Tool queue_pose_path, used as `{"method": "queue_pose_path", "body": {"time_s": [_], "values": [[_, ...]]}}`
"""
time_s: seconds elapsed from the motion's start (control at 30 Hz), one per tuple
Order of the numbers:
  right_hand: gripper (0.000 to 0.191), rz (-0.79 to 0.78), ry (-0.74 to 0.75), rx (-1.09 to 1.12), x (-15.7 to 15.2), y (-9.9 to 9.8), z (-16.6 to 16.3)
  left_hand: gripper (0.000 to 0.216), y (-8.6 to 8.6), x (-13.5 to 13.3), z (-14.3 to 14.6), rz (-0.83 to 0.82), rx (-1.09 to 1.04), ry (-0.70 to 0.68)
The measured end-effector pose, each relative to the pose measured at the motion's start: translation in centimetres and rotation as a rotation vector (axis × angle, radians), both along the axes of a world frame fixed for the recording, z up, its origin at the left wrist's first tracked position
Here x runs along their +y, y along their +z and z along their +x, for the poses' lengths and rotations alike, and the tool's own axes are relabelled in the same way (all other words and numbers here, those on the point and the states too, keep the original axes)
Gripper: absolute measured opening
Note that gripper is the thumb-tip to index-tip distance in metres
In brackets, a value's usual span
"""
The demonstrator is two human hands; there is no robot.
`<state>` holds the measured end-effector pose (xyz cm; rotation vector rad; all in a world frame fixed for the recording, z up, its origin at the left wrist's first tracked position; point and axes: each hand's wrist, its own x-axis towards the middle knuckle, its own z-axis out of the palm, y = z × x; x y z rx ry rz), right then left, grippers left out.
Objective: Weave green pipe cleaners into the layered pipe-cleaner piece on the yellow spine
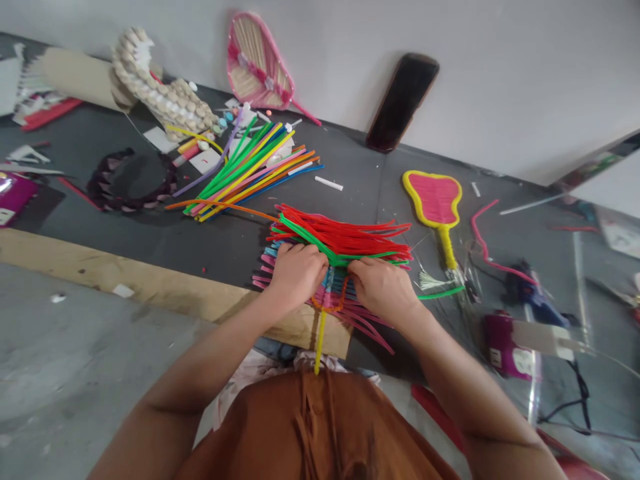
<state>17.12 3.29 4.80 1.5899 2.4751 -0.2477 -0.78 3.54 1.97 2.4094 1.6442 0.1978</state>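
The dark grey worktop (225, 263), edged at the front with pale wood, ran along a plain white wall (330, 47). Near that front edge, directly before the person, lay the layered piece of fuzzy red, green, blue and pink stems (350, 233), red uppermost on its far side. Beyond it to the left spread a loose sheaf of multicoloured fuzzy stems (250, 173). A pink-rimmed, leaf-shaped fan (260, 63) leaned against the wall, as did a black smartphone (403, 103) farther right. A pink paddle with a yellow fuzzy rim and handle (435, 200) lay to the right of the piece. Both hands, left (300, 270) and right (383, 287), were curled closed, pinching the piece at its green stems on either side of the middle. A thin yellow fuzzy stem (321, 340) stuck out from it towards the person.
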Motion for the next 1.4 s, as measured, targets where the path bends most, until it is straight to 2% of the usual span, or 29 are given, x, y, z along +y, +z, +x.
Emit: {"method": "queue_pose_path", "body": {"time_s": [0.23, 0.43, 0.7, 0.9, 1.07, 1.4], "values": [[0.021, -0.03, -0.041, -0.031, 0.2, 0.1, -0.5, 0.021, 0.1, -0.1, 0.0, -0.018, -0.012, 0.001], [0.021, 0.035, 0.037, -0.032, -0.5, 0.4, -1.0, 0.021, 0.0, -0.1, 0.0, -0.02, -0.003, 0.005], [0.022, -0.136, -0.046, -0.03, 0.4, 0.4, -0.7, 0.021, 0.2, -0.2, -0.2, -0.042, 0.002, -0.006], [0.024, -0.062, 0.105, -0.091, 0.4, 0.8, -1.0, 0.026, 0.1, -0.3, -0.1, -0.062, 0.002, 0.006], [0.024, -0.08, 0.04, -0.12, 0.4, 0.9, -1.4, 0.025, 0.2, -0.4, 0.1, -0.076, 0.014, 0.022], [0.025, -0.065, 0.042, -0.111, 0.1, -0.2, -1.9, 0.024, -0.1, -0.9, 0.1, -0.073, 0.005, 0.026]]}}
